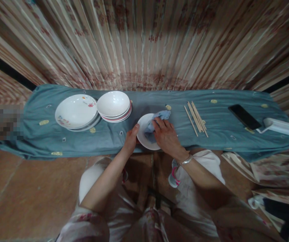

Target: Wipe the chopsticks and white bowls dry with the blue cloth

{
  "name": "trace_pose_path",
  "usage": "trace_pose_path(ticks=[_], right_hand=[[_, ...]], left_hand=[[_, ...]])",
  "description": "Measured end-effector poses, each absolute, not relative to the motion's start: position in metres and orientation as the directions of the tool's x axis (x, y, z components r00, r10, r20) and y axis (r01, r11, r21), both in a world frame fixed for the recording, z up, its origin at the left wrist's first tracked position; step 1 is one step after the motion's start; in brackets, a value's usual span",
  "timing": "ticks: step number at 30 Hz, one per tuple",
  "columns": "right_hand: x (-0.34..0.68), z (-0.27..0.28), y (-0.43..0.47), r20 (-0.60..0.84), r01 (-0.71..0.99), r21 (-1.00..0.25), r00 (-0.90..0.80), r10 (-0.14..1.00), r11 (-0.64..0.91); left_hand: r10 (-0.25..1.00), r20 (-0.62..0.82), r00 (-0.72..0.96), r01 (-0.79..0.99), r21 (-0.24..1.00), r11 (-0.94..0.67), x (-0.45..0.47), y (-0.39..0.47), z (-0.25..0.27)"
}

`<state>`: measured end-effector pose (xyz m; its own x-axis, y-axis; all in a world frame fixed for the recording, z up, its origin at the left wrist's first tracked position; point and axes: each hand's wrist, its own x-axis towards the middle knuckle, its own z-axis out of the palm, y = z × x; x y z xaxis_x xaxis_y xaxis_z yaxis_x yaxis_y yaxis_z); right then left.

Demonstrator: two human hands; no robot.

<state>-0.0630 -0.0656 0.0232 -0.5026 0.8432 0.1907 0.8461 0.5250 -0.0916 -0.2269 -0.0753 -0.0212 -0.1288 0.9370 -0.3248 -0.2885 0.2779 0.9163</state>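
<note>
A white bowl (142, 131) is at the front edge of the cloth-covered table, tilted slightly toward me. My left hand (131, 139) grips its left rim, the thumb on top and the other fingers hidden underneath. A light blue cloth (162, 115) lies partly inside the bowl and sticks out past its far rim. My right hand (168, 136) presses the cloth against the inside of the bowl with bent fingers. A stack of white bowls (114, 104) stands to the left, beside a stack of plates (76, 111) with floral decoration.
Several wooden chopsticks (196, 117) lie right of my hands. Farther right are a black phone (244, 116) and a white, rounded object (284, 127) with a bent arm. A blue-green tablecloth (109, 141) covers the narrow table, and a pleated curtain (144, 43) hangs behind it.
</note>
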Motion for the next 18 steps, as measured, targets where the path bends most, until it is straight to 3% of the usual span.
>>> trace_pose_path(ticks=[6, 10, 13, 18], right_hand=[[-0.056, 0.03, -0.064, 0.18, 0.88, -0.017, -0.464, 0.868, 0.474], [-0.05, 0.029, -0.064, 0.188, 0.864, -0.033, -0.489, 0.852, 0.503], [-0.045, 0.028, -0.064, 0.18, 0.815, -0.134, -0.539, 0.823, 0.564], [-0.041, 0.028, -0.065, 0.147, 0.625, -0.421, -0.668, 0.73, 0.657]], left_hand=[[0.921, -0.331, -0.207, -0.274, 0.923, 0.27, -0.234, -0.072, -0.012], [0.916, -0.331, -0.228, -0.264, 0.926, 0.269, -0.238, -0.07, -0.011], [0.918, -0.311, -0.245, -0.255, 0.935, 0.248, -0.24, -0.069, -0.013], [0.921, -0.288, -0.264, -0.269, 0.939, 0.216, -0.241, -0.067, -0.016]])
